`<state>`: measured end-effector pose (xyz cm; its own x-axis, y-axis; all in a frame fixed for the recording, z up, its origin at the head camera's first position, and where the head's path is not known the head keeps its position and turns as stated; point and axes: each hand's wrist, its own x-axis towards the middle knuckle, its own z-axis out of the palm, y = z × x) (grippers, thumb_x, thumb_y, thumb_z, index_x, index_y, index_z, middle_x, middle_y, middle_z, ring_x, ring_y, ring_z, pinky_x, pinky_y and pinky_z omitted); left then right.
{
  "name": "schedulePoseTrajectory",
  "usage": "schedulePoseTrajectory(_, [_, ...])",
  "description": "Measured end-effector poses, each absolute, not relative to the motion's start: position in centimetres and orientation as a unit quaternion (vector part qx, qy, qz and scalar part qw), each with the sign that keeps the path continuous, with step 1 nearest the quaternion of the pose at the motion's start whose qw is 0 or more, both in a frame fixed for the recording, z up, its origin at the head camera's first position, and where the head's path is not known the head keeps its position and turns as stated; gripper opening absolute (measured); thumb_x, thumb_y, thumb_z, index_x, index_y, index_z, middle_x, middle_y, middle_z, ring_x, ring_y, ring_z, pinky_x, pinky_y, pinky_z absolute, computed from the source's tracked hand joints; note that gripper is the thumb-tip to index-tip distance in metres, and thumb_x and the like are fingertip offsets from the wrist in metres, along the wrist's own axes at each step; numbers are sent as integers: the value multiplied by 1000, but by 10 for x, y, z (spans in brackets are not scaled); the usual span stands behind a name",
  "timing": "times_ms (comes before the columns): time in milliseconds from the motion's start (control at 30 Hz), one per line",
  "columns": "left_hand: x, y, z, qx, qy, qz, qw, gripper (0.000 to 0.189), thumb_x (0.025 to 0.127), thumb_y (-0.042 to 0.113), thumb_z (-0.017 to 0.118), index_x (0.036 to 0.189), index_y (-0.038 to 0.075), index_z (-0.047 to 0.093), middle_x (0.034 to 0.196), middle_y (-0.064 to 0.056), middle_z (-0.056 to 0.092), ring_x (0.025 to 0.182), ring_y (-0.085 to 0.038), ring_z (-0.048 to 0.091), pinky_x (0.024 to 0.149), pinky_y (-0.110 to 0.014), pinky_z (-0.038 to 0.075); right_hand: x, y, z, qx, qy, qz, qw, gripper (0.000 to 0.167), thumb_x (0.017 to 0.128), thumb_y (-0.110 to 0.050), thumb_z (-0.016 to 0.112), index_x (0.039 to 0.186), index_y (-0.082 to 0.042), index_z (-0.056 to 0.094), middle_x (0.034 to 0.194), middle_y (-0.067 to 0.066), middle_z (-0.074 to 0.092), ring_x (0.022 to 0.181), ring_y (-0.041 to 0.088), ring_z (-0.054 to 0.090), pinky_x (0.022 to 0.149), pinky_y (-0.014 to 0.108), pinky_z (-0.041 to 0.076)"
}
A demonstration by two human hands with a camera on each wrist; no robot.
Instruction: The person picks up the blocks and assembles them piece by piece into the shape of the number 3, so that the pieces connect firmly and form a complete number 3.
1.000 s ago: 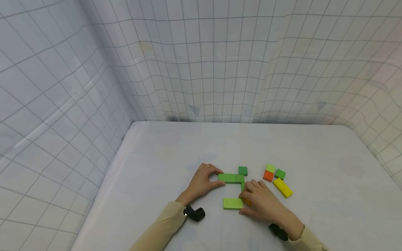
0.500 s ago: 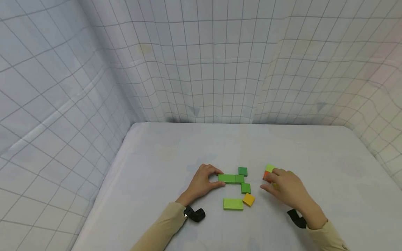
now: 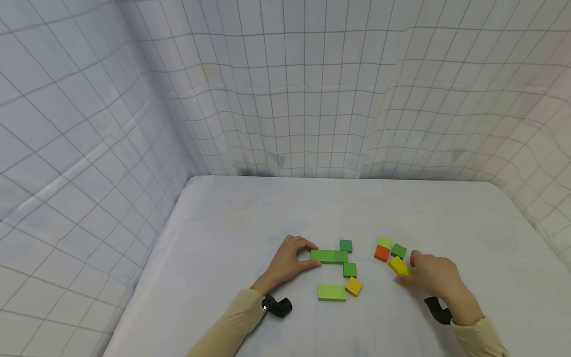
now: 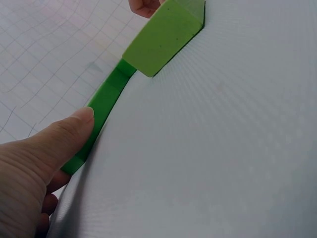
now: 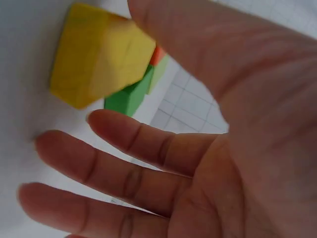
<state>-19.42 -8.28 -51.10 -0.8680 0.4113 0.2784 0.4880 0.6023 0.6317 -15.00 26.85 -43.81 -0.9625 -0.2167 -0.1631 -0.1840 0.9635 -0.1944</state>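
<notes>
My left hand pinches the left end of a long green block between thumb and fingers. In the left wrist view its thumb lies along the side of this green block. A short green block adjoins its right end. My right hand is beside a yellow block; in the right wrist view the fingers spread loosely, and the thumb overlaps a corner of the yellow block. An orange-red block, a lime block and a dark green block sit just beyond.
Below the left hand's row lie a green square block, a yellow-orange block turned at an angle, and a long light green block. Another dark green block sits behind. The white table backs onto a grid-patterned curtain.
My right hand has let go of the yellow-orange block, left beside the light green one, and moved right, past the orange-red block, to the yellow block. The left hand keeps its hold.
</notes>
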Motion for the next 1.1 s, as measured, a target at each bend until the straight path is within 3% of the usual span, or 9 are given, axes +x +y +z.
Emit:
schedulePoseTrajectory(233, [-194, -82, -511, -257, -892, -367, 55, 35, 76, 43, 78, 105, 23, 70, 99, 13, 60, 93, -9, 46, 84, -31, 40, -150, 267, -441, -112, 983, -97, 108, 39, 80, -41, 74, 87, -6, 57, 63, -2, 48, 56, 16, 42, 52, 31, 35])
schedulePoseTrajectory(733, [-194, -83, -511, -256, -894, -362, 61, 36, 77, 44, 77, 105, 23, 70, 100, 12, 60, 93, -9, 45, 84, -31, 40, -153, 273, -431, -75, 984, -87, 135, 44, 78, -40, 75, 93, -1, 60, 68, 2, 53, 59, 19, 45, 53, 33, 38])
schedulePoseTrajectory(867, [-193, -83, -511, -256, -893, -364, 61, 36, 77, 43, 77, 105, 22, 70, 100, 12, 60, 93, -10, 46, 83, -32, 40, -152, 271, -431, -115, 989, -75, 57, 48, 75, -41, 78, 96, 0, 63, 76, 3, 59, 62, 19, 51, 54, 36, 42])
schedulePoseTrajectory(1000, [-193, -83, -510, -252, -894, -365, 56, 36, 76, 43, 78, 105, 22, 70, 100, 12, 60, 94, -10, 46, 84, -31, 40, -154, 262, -433, -187, 976, -95, -59, 38, 73, -31, 81, 94, -4, 65, 83, 5, 62, 68, 21, 57, 57, 39, 46])
schedulePoseTrajectory(1100, [-193, -83, -509, -248, -895, -366, 51, 36, 76, 43, 78, 105, 22, 70, 100, 12, 60, 94, -9, 45, 85, -31, 40, -157, 252, -436, -218, 966, -111, -84, 32, 73, -26, 82, 92, -6, 66, 83, 3, 60, 68, 19, 56, 57, 36, 46])
